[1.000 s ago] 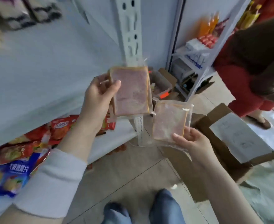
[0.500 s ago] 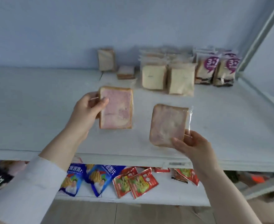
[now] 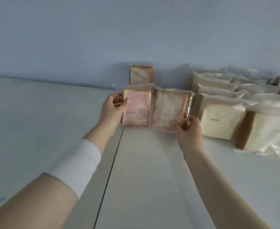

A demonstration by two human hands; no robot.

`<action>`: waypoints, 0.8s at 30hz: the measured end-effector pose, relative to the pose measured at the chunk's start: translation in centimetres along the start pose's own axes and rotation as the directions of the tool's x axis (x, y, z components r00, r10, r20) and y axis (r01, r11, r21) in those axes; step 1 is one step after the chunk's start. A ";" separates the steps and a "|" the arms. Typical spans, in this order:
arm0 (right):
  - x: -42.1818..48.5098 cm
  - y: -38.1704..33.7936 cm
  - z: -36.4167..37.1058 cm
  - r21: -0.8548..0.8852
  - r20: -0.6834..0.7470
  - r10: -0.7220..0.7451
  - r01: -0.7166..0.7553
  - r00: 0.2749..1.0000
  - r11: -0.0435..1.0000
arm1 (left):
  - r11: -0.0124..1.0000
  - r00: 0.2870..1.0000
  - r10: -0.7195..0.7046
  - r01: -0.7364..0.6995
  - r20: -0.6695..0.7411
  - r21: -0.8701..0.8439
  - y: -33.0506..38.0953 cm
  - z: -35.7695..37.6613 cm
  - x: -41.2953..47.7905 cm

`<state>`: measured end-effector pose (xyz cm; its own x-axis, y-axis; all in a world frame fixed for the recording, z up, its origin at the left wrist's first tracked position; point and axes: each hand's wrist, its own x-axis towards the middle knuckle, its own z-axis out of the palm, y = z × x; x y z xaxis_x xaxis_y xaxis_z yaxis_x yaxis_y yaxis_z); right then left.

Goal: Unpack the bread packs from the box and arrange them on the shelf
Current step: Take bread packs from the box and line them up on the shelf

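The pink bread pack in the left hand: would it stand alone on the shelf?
Probably not: the pink bread pack looks thin, and a similar pack behind stands against the wall. Likely light: the left hand holds it by one edge. Its plastic wrapper may slip.

The shelf is open along its front edge and across its left half, free passage right to the back wall. At the back edge stands one swirled pack. The left pink pack and right pink pack, held side by side, block the way to it. White bread packs crowd the back right corner, just beside the right pink pack.
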<state>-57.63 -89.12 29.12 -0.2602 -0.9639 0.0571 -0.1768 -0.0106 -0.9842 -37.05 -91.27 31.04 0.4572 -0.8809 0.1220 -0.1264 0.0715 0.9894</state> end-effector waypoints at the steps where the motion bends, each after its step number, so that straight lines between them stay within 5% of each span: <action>1: 1.2 0.0 0.7 -0.049 -0.029 -0.019 0.018 0.999 0.999 | 1.000 1.000 -0.007 0.007 -0.015 -0.016 -0.2 0.7 1.4; 10: 3.7 0.3 4.2 -0.258 -0.230 -0.130 0.068 0.964 0.964 | 0.991 0.994 0.088 -0.081 -0.068 0.106 -2.0 4.5 6.2; 17: 1.5 -0.3 4.6 -0.605 -0.108 -0.145 0.050 0.984 0.795 | 0.982 0.999 0.038 -0.037 0.000 0.183 -0.7 3.2 5.3; 21: -2.5 -2.4 1.7 -0.691 0.013 -0.291 0.219 0.957 0.689 | 0.781 0.920 0.371 -0.383 0.126 0.493 2.5 2.3 0.1; 24: -6.9 -3.3 -3.3 -0.732 0.080 -0.398 0.325 0.914 0.598 | 0.558 0.712 0.534 -0.702 0.455 0.444 5.6 4.6 -6.5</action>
<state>-58.41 -81.58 32.50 -0.0916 -0.8978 0.4307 -0.8856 -0.1244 -0.4475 -44.76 -87.24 35.44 -0.1423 -0.8021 0.5800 -0.7818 0.4504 0.4311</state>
